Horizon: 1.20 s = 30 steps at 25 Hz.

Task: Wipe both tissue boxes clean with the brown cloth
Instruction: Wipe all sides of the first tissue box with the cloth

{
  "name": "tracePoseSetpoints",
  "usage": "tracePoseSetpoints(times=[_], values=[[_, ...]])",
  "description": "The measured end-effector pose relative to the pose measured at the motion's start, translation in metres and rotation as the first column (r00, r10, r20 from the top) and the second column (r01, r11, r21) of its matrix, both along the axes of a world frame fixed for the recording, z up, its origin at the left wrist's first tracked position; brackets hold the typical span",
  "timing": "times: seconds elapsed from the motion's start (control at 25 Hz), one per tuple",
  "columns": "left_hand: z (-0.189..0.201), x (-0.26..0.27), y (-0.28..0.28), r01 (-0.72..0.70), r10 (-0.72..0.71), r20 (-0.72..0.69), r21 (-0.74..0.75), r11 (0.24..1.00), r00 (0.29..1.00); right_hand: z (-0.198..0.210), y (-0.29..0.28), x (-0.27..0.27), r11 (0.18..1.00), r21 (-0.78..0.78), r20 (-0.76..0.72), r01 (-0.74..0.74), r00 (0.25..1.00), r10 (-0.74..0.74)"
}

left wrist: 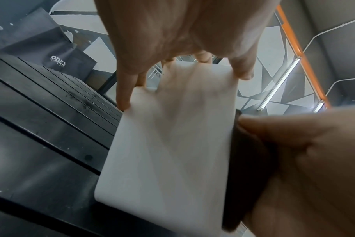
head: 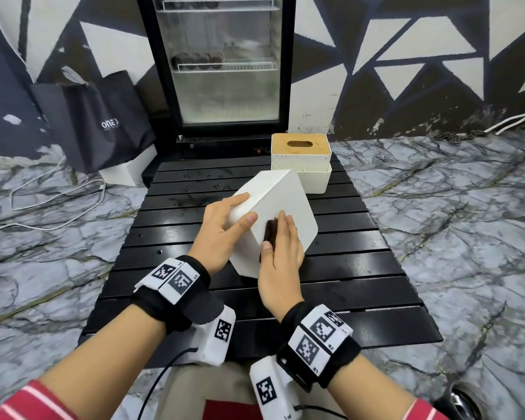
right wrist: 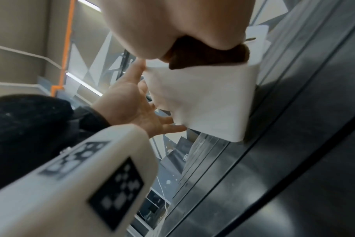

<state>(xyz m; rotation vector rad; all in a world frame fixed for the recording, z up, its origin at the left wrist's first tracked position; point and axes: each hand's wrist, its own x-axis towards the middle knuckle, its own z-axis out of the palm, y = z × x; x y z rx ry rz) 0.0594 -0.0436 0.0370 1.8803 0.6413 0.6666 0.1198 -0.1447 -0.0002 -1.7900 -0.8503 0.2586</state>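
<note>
A plain white tissue box [head: 273, 195] stands tilted on one edge on the black slatted table [head: 361, 268]. My left hand [head: 244, 209] grips its upper left corner, thumb on the near face and fingers on the far side. My right hand [head: 278, 234] lies flat on the near face and presses the brown cloth [head: 270, 231] against it; most of the cloth is hidden under the palm. The wrist views show the same box [left wrist: 168, 152] [right wrist: 203, 99] and cloth [left wrist: 247, 168] [right wrist: 209, 57]. A second white tissue box [head: 300, 160] with a wooden slotted lid stands at the table's far right.
A glass-door fridge [head: 225, 71] stands just behind the table. A black paper bag [head: 103, 122] leans on the wall at left, over a white box on the floor. White cables [head: 55, 189] trail over the marble floor. A white tub [head: 315, 180] sits under the second box.
</note>
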Motion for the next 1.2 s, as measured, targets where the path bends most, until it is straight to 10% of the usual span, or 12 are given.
tracePoseSetpoints(times=[0.56, 1.2], values=[[0.002, 0.000, 0.007, 0.057, -0.057, -0.015, -0.032, 0.998, 0.998, 0.022, 0.021, 0.027, 0.995, 0.066, 0.271, -0.075, 0.961, 0.055], [0.004, 0.000, 0.007, 0.009, -0.010, -0.003, -0.094, 0.996, 1.000, 0.021, 0.031, 0.073, 1.000, 0.006, 0.225, -0.021, 0.974, 0.019]])
